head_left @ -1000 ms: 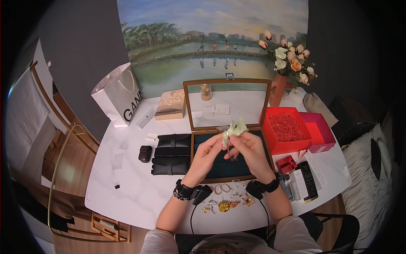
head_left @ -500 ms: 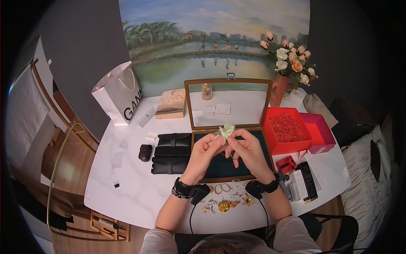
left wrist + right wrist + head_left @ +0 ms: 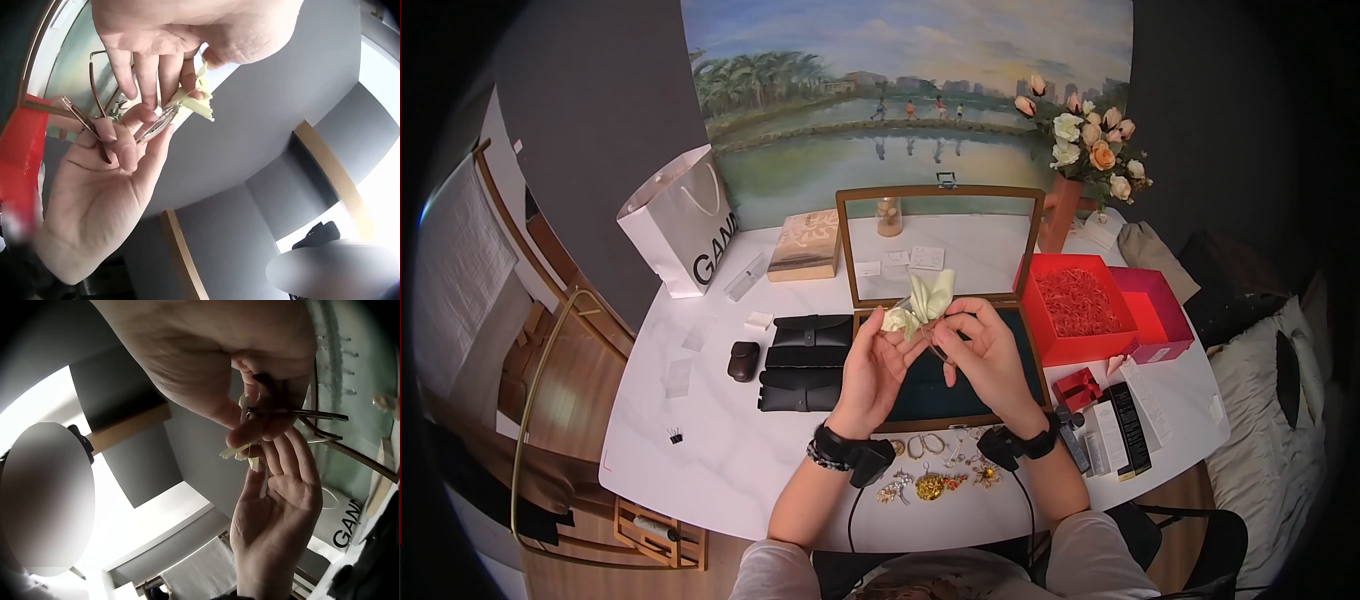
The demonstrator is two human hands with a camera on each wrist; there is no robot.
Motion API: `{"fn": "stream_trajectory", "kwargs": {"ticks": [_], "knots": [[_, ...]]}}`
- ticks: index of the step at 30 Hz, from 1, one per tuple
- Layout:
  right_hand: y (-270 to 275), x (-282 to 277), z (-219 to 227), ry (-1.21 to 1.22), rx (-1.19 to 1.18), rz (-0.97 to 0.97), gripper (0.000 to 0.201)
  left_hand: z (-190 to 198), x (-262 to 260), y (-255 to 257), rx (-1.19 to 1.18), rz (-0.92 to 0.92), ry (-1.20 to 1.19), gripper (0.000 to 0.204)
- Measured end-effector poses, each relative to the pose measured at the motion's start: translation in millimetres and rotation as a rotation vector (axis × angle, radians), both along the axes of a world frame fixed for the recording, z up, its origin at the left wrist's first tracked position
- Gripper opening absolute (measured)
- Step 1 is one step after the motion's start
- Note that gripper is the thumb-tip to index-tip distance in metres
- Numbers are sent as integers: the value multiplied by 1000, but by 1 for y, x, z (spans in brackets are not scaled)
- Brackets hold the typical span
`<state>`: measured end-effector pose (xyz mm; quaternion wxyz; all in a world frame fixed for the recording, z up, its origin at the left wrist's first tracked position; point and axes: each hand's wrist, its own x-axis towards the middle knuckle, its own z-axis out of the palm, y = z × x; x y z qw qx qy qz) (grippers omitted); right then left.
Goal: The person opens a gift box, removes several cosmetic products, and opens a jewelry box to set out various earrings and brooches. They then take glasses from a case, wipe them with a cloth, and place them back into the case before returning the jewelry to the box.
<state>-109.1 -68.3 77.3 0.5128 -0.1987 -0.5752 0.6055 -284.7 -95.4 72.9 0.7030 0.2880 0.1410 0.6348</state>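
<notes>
Both hands are raised over the open wooden display box (image 3: 1030, 375) with a dark lining. My right hand (image 3: 992, 365) pinches a pair of eyeglasses (image 3: 94, 87) near one lens, and the thin folding temples stick out past its fingers. A pale yellow-green cloth (image 3: 932, 293) stands up in loose folds at the lens. My left hand (image 3: 870, 370) holds the cloth between thumb and forefinger; its other fingers lie nearly straight behind the glasses. In the right wrist view, my right hand's fingers hide most of the lenses.
Two black cases (image 3: 805, 391) and a brown pouch (image 3: 743, 361) lie at the left. Jewelry (image 3: 931, 487) is spread along the table's front. A red box with shredded filler (image 3: 1035, 325) stands right, below a flower vase (image 3: 1057, 215). A white paper bag (image 3: 665, 225) stands back left.
The cloth has moved left, from between both hands' fingertips, and spread wider. My left hand has turned more palm-up, its fingers straighter. My right hand stays on the glasses.
</notes>
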Motion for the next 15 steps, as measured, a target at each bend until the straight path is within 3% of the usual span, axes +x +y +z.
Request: {"fn": "stream_trajectory", "kwargs": {"ticks": [3, 8, 10, 12, 15], "knots": [[1, 0, -1, 16, 12, -25, 29, -3, 5, 1, 81, 116, 139, 27], [0, -3, -1, 33, 38, -74, 31, -24, 3, 8, 141, 134, 180, 11], [-1, -5, -5, -48, 119, -212, 28, -25, 3, 8, 110, 144, 193, 10], [3, -4, -13, -142, 146, -191, 27, -18, 8, 4, 122, 275, 226, 11], [2, -3, -12, -257, 223, -207, 23, -18, 7, 4, 120, 278, 189, 11]]}}
